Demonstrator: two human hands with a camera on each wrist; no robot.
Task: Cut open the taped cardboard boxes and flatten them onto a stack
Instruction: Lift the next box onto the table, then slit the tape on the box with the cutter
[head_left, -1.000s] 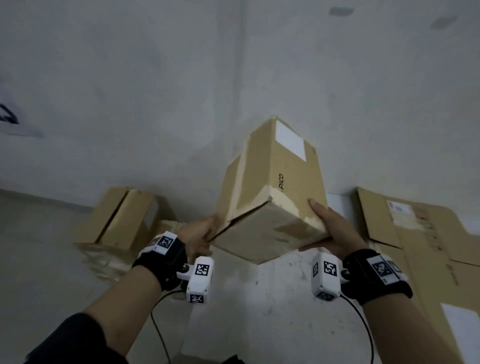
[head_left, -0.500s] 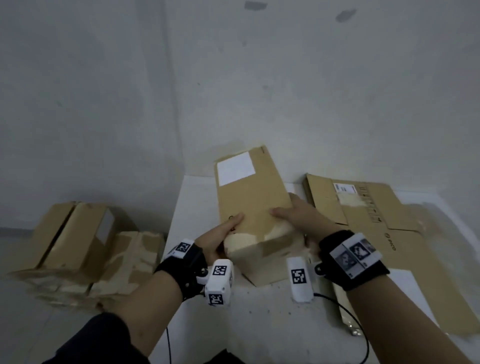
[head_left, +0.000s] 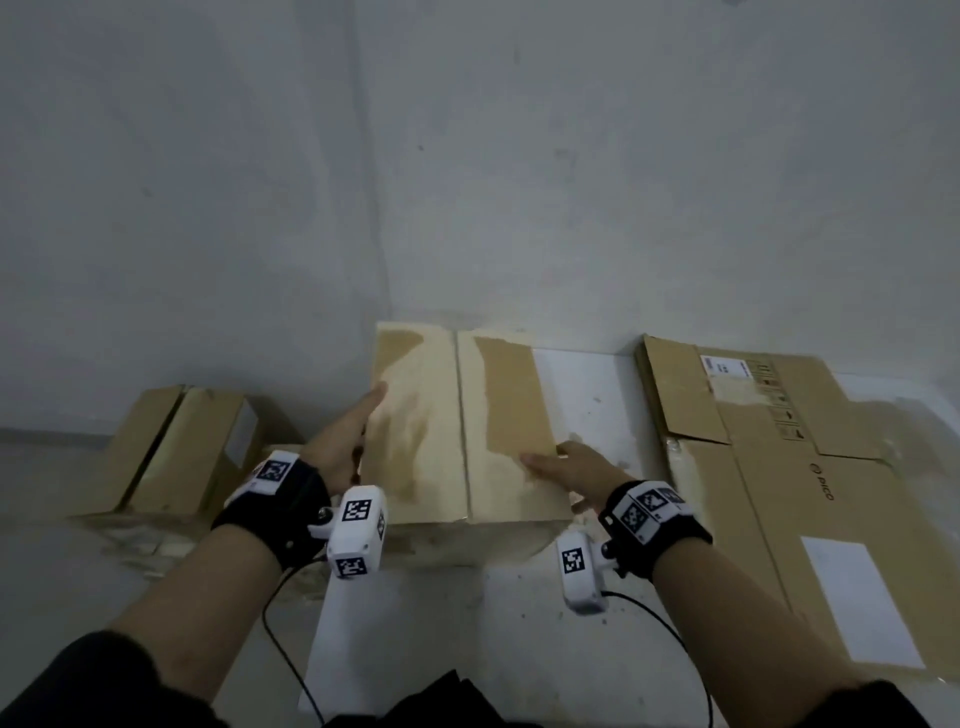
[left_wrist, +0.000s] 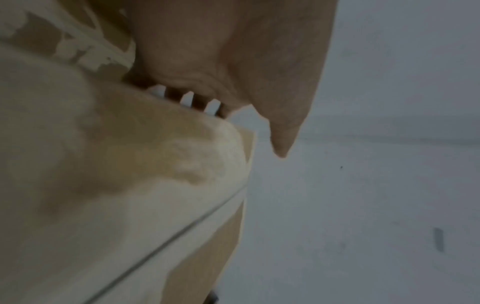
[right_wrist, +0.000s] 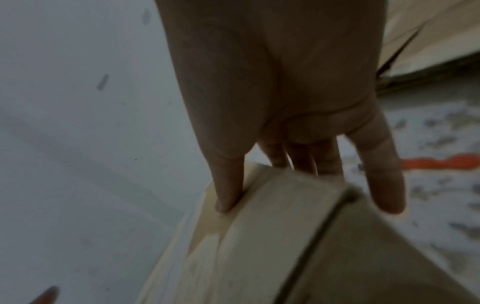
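A cardboard box (head_left: 467, 431) lies on the white table (head_left: 467, 623), its taped top face up with a seam down the middle. My left hand (head_left: 348, 441) lies flat against the box's left side, thumb at the top edge. My right hand (head_left: 576, 467) is at the near right corner, thumb on the top face, fingers down the right side. In the left wrist view the straight fingers (left_wrist: 197, 100) run behind the box edge (left_wrist: 130, 185). The right wrist view shows my thumb (right_wrist: 228, 185) resting on the box (right_wrist: 285, 236).
A stack of flattened cardboard (head_left: 779, 493) lies on the table's right part. More boxes (head_left: 171, 447) stand on the floor at the left, against the wall. A blurred orange object (right_wrist: 441, 162) lies on the table beyond my right hand.
The box was held up tilted between both hands a second ago. It has come down onto the table and been turned so the taped seam faces up.
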